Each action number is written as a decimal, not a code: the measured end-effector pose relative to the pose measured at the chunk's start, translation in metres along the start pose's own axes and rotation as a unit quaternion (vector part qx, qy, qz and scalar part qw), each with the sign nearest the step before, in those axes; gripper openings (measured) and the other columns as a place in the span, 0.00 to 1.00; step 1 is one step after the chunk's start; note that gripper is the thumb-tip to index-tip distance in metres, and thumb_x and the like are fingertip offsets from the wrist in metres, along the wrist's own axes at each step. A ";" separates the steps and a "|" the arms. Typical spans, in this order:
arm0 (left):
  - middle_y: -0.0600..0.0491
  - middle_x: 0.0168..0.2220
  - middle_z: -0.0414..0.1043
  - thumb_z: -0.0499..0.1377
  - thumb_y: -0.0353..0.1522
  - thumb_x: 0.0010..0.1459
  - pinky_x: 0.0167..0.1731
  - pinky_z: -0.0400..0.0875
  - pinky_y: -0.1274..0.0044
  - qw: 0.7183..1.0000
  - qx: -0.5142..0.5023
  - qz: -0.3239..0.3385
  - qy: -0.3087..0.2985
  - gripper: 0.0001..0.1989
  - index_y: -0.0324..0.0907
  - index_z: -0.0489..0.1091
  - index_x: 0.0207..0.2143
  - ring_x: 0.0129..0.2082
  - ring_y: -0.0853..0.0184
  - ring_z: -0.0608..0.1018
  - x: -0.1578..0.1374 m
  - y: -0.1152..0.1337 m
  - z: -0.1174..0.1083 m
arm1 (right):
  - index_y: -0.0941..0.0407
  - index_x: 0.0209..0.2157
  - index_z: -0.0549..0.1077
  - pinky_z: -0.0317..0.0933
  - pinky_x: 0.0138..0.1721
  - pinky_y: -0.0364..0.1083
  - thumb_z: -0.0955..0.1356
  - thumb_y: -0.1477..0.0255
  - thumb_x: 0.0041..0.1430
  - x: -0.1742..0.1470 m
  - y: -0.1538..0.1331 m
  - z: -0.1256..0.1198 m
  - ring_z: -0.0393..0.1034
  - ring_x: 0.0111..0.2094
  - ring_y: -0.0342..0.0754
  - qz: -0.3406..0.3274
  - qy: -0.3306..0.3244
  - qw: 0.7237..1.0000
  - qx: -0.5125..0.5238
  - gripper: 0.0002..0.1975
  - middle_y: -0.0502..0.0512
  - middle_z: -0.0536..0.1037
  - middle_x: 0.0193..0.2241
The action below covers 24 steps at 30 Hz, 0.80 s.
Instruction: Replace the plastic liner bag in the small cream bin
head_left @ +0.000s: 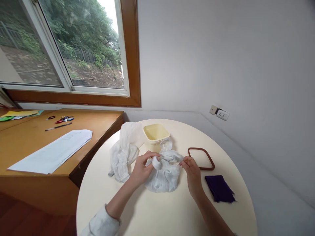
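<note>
A white plastic bag (163, 178) with a bulging lower part rests on the round table in front of me; what it contains is hidden. My left hand (144, 167) pinches a twisted end at the bag's top left. On the other side, my right hand (191, 170) has its fingertips closed on the end of the bag's gathered top. Just behind the bag stands a pale yellow square tub (157, 132) without a lid on it. Another crumpled white plastic bag (123, 157) lies to the left of the tub.
A brown rounded-square frame (209, 160) and a folded dark purple cloth (219, 188) lie on the round table (157, 216) at right. The wooden desk (103, 121) at left bears paper sheets (54, 152), a pen (58, 127) and keys (64, 119). A wall socket (222, 114) is behind.
</note>
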<state>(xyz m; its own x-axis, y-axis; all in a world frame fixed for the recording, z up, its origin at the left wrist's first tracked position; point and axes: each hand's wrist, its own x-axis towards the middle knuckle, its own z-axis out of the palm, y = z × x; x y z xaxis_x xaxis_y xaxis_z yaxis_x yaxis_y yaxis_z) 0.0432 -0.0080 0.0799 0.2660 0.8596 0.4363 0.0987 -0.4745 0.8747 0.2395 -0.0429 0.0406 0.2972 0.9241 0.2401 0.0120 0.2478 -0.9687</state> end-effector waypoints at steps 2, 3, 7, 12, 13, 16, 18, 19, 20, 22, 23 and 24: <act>0.50 0.34 0.72 0.56 0.29 0.54 0.39 0.64 0.75 0.999 0.033 0.027 -0.035 0.08 0.41 0.72 0.36 0.35 0.66 0.72 0.007 0.012 -0.004 | 0.54 0.34 0.65 0.60 0.36 0.45 0.65 0.63 0.52 -0.001 0.003 0.000 0.66 0.33 0.46 -0.009 -0.062 0.998 0.005 0.11 0.51 0.71 0.30; 0.50 0.35 0.72 0.55 0.29 0.54 0.39 0.64 0.75 0.997 0.044 0.036 -0.045 0.09 0.41 0.72 0.37 0.36 0.66 0.72 0.011 0.019 -0.006 | 0.54 0.37 0.65 0.61 0.38 0.45 0.66 0.62 0.51 -0.001 0.004 0.000 0.67 0.36 0.47 -0.015 -0.098 0.995 0.018 0.14 0.53 0.71 0.34; 0.50 0.38 0.71 0.52 0.27 0.53 0.42 0.64 0.74 0.996 0.037 0.046 -0.071 0.12 0.41 0.71 0.39 0.40 0.64 0.71 0.025 0.047 -0.012 | 0.52 0.46 0.61 0.61 0.43 0.47 0.70 0.65 0.47 -0.003 0.008 0.004 0.65 0.45 0.50 -0.009 -0.160 0.985 0.063 0.24 0.57 0.69 0.45; 0.51 0.34 0.70 0.51 0.33 0.55 0.38 0.64 0.75 0.996 0.037 0.018 -0.085 0.10 0.39 0.70 0.35 0.36 0.65 0.71 0.032 0.066 -0.009 | 0.55 0.36 0.65 0.62 0.37 0.44 0.68 0.65 0.51 -0.005 0.006 0.004 0.68 0.36 0.47 0.025 -0.163 0.983 0.075 0.12 0.53 0.73 0.34; 0.51 0.33 0.70 0.54 0.35 0.53 0.39 0.63 0.75 0.996 0.054 0.018 -0.075 0.09 0.40 0.69 0.34 0.36 0.65 0.70 0.033 0.067 -0.007 | 0.55 0.36 0.65 0.62 0.37 0.44 0.68 0.65 0.50 -0.006 0.004 0.004 0.68 0.36 0.47 0.027 -0.163 0.983 0.079 0.12 0.53 0.73 0.33; 0.53 0.32 0.69 0.60 0.32 0.48 0.38 0.63 0.75 0.994 0.084 0.016 -0.073 0.07 0.40 0.67 0.32 0.36 0.65 0.70 0.032 0.068 0.000 | 0.54 0.41 0.65 0.62 0.41 0.46 0.70 0.66 0.48 -0.009 0.000 0.006 0.68 0.41 0.49 0.043 -0.144 0.983 0.105 0.18 0.54 0.74 0.39; 0.52 0.33 0.69 0.57 0.30 0.49 0.36 0.64 0.76 0.992 0.068 0.011 -0.103 0.06 0.40 0.67 0.33 0.35 0.66 0.70 0.031 0.070 0.002 | 0.55 0.43 0.67 0.61 0.45 0.48 0.70 0.67 0.47 -0.010 -0.001 0.008 0.68 0.44 0.50 0.067 -0.139 0.981 0.114 0.20 0.56 0.74 0.42; 0.52 0.33 0.69 0.55 0.29 0.50 0.35 0.64 0.76 0.991 0.057 0.011 -0.119 0.07 0.40 0.67 0.34 0.34 0.66 0.70 0.032 0.072 0.001 | 0.55 0.43 0.68 0.61 0.45 0.49 0.70 0.67 0.47 -0.010 -0.001 0.009 0.68 0.44 0.51 0.079 -0.140 0.980 0.116 0.20 0.57 0.74 0.42; 0.52 0.33 0.69 0.54 0.28 0.50 0.34 0.64 0.76 0.990 0.053 0.010 -0.132 0.09 0.40 0.67 0.36 0.34 0.66 0.70 0.032 0.074 0.000 | 0.56 0.42 0.69 0.61 0.46 0.50 0.70 0.67 0.47 -0.010 0.000 0.009 0.68 0.44 0.51 0.090 -0.142 0.979 0.117 0.19 0.58 0.74 0.42; 0.52 0.32 0.68 0.54 0.27 0.49 0.31 0.64 0.77 0.985 0.072 0.011 -0.154 0.14 0.41 0.66 0.41 0.31 0.67 0.70 0.035 0.082 -0.007 | 0.57 0.42 0.71 0.61 0.45 0.51 0.70 0.69 0.46 -0.009 0.003 0.008 0.69 0.43 0.52 0.098 -0.143 0.978 0.118 0.18 0.58 0.75 0.41; 0.53 0.32 0.68 0.54 0.27 0.49 0.29 0.63 0.78 0.982 0.094 0.010 -0.163 0.17 0.42 0.65 0.43 0.29 0.68 0.69 0.037 0.086 -0.011 | 0.57 0.41 0.72 0.61 0.44 0.51 0.69 0.70 0.46 -0.009 0.004 0.006 0.69 0.41 0.52 0.097 -0.139 0.979 0.116 0.17 0.58 0.76 0.40; 0.53 0.32 0.68 0.54 0.27 0.48 0.27 0.62 0.79 0.978 0.122 0.008 -0.172 0.19 0.43 0.64 0.45 0.26 0.70 0.69 0.039 0.091 -0.015 | 0.57 0.40 0.73 0.62 0.42 0.50 0.69 0.71 0.45 -0.008 0.006 0.004 0.70 0.39 0.51 0.096 -0.134 0.980 0.108 0.16 0.57 0.76 0.38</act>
<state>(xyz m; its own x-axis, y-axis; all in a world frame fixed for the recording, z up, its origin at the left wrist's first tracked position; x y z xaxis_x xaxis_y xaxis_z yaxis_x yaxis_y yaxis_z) 0.0478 -0.0150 0.1802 0.5711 0.7576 0.3162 0.3059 -0.5538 0.7744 0.2337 -0.0476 0.0335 0.0122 0.9957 0.0914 -0.2313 0.0917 -0.9686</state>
